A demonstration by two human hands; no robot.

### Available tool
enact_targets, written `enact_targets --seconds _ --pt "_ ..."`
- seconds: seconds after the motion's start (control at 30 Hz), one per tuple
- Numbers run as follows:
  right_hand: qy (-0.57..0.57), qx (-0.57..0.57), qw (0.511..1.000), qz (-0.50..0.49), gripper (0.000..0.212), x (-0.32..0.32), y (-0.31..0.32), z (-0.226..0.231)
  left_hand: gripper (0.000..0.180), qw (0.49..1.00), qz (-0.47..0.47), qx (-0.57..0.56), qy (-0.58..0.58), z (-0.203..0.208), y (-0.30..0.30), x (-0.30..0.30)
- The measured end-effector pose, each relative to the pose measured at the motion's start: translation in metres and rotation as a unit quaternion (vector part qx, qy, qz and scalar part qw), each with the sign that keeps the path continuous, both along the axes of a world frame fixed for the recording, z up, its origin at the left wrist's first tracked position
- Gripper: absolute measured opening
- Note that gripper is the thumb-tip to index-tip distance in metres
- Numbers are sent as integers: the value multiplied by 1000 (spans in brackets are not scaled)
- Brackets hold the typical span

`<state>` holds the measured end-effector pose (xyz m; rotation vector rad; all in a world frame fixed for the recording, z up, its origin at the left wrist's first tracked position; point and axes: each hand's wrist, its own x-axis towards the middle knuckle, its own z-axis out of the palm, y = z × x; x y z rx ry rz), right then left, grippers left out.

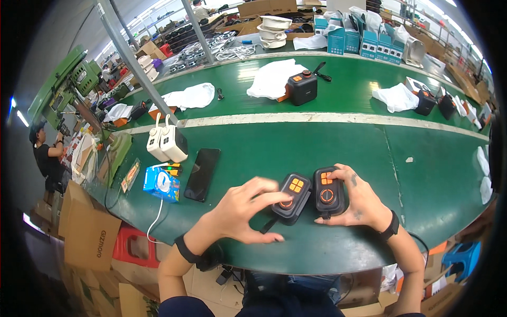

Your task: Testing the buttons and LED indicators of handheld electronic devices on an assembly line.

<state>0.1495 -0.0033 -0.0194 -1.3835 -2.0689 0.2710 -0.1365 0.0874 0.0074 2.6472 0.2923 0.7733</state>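
Observation:
Two small black box-shaped devices with orange buttons and an orange-ringed dial lie side by side on the green table (338, 145). Over the left black device (297, 191) my left hand (240, 208) has its fingers spread, one fingertip at the dial; thumb and fingers are not closed round it. A short black strap hangs from this device's near end. My right hand (362, 203) grips the right black device (323, 196) from its right side, fingers at the far end by the orange buttons and thumb at the near end.
Left of my hands lie a black phone (203, 174), a blue box (161, 183) with a white cable, and two white devices (166, 142) with loops. Beyond a pale rail, a green conveyor belt (232, 100) carries another black device (302, 88) and white bags. A green drill press (66, 82) stands left.

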Motion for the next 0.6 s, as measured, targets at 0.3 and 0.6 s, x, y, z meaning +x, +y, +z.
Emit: enact_targets --seconds 0.3,0.6 --pt "47 -25 999 -6 87 11 -4 -7 86 997 -39 -9 64 -17 28 27" --pt "53 -26 997 43 88 10 -5 -10 81 998 -22 -6 -58 -43 32 36"
